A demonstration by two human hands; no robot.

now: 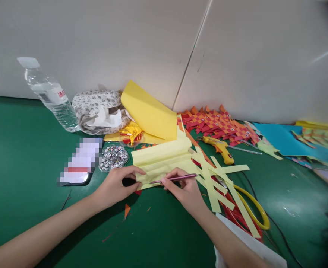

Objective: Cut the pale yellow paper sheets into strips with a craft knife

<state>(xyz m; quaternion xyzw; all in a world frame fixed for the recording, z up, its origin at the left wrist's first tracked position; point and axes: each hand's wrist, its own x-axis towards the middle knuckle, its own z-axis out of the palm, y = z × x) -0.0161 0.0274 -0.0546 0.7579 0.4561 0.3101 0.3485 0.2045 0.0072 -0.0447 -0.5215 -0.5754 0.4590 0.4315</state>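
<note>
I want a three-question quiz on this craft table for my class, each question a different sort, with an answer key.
1. Which of the person's hands holds the pen-like tool?
2. True or false: the yellow glue gun lies to the right of the phone.
3. Which of these lies closest to the phone?
A) the tassel
B) the googly eyes
C) the checkered paper pieces

Key: 1. The right hand; 2. True; 3. B

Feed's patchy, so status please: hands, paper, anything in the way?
Left hand at creased pale yellow sheet, lower left corner. Right hand gripping slim purple pen, tip near sheet's lower edge. Loose strips crowd sheet's right side.
</note>
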